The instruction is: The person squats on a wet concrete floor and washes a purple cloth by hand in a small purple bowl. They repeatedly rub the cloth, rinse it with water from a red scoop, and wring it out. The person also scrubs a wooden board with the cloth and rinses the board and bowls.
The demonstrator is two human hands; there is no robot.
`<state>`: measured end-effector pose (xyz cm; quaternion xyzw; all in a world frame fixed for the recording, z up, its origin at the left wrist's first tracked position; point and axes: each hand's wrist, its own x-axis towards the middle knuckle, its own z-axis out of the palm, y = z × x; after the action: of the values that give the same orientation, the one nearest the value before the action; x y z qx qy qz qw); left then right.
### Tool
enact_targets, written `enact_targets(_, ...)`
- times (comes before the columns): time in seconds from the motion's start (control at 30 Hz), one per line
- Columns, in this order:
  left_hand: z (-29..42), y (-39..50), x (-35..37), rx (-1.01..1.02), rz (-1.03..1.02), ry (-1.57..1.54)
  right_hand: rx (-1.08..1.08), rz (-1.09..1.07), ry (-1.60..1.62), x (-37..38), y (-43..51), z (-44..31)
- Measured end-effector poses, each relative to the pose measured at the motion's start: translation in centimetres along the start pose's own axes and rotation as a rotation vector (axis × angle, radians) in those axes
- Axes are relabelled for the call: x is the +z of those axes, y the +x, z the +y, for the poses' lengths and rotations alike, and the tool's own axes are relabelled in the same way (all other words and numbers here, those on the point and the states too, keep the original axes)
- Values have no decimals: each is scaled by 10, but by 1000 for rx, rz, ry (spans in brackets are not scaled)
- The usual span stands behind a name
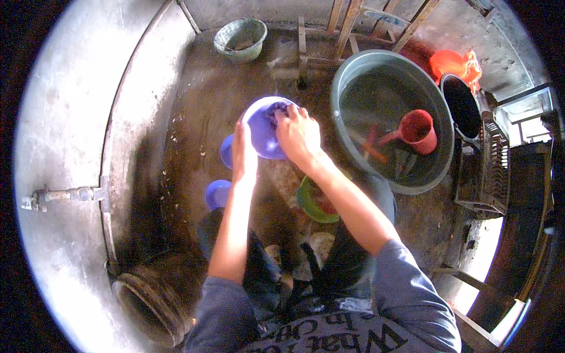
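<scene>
My left hand [244,152] grips the left side of a blue-purple plastic bowl [264,132], which is tilted so that its inside faces me. Inside the bowl, near the far right of the rim, my right hand [300,132] presses a dark scrubbing pad [278,109]; its exact kind is hard to tell. Part of the bowl's right side is hidden behind that hand. Beyond my left wrist, one blue plastic piece [226,151] shows partly, and a second blue plastic bowl [216,194] sits lower down. Under my right forearm is a green basin [318,207], partly covered.
A large grey tub [339,128] of water stands at right, with a red dipper [423,132] in it. Behind it are a wooden frame [348,28], an orange plastic item [448,64] and a dish rack [485,163]. A worn basin [247,53] stands far off; a tap [42,199] juts out left.
</scene>
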<state>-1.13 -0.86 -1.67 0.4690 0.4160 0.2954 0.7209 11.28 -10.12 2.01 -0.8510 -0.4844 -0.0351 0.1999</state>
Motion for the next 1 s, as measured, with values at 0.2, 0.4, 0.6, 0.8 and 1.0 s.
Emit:
enact_targets(0.2, -7, -11, 21, 290, -209, 106, -25, -11, 723, 1, 4, 1)
enact_targets(0.4, 18, -2, -1, -54, -46, -220, -187, -382, 848, -19, 2, -15)
enact_targets(0.6, 41, -22, 2, 177, -4, 339, -128, -310, -4, -16, -10, -6)
enact_targets(0.8, 35, -23, 12, 249, -95, 250, 11, 169, 456, 8, 3, -2)
enact_targets(1.0, 19, -16, -16, 88, 9, 107, -275, -242, 894, 8, -4, -34)
